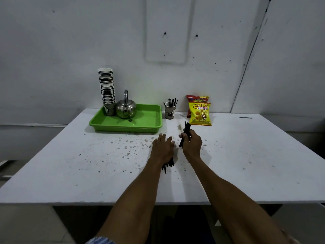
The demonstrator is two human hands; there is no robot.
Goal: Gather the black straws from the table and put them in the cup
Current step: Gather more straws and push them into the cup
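My right hand (192,144) grips a bundle of black straws (185,132) that sticks up and forward out of the fist, above the middle of the white table (70,164). My left hand (162,147) lies flat, palm down, with fingers spread over more black straws (168,165); their ends poke out below my wrist. A paper cup (169,111) stands at the back of the table, beyond both hands, with several black straws upright in it.
A green tray (149,123) at the back left carries a tall stack of paper cups (107,90) and a steel kettle (125,109). Two snack bags (200,112) lean on the wall right of the cup. Dark specks dot the tabletop.
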